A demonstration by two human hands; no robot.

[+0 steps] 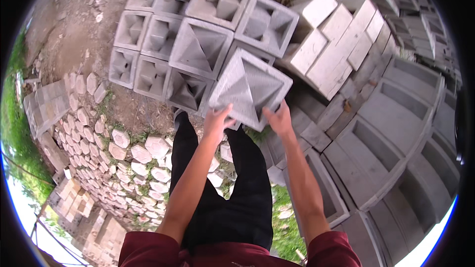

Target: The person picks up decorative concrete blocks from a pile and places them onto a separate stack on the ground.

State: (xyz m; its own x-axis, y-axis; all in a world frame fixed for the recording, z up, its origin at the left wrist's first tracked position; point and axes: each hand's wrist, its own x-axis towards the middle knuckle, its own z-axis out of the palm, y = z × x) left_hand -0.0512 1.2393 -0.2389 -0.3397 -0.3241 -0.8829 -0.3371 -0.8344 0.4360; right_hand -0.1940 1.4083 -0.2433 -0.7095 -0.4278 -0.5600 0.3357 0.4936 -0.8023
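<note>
A square grey concrete vent block [250,89] with slanted inner faces is between my two hands, tilted, at the near right corner of a stack of similar blocks. My left hand [217,123] grips its near left corner, with the thumb on the front and the other fingers partly hidden below. My right hand [280,118] is closed on the near right edge, its thumb hooked over the rim. Just behind stands another vent block [200,47], which the held one partly overlaps. I cannot tell whether the held block rests on the stack.
Stacked vent blocks [151,76] stand ahead to the left. Pale solid slabs [341,44] are piled at the far right, and large recessed concrete blocks [381,143] line my right side. Hexagonal pavers [141,153] cover the ground at left, with bare dirt [69,34] beyond.
</note>
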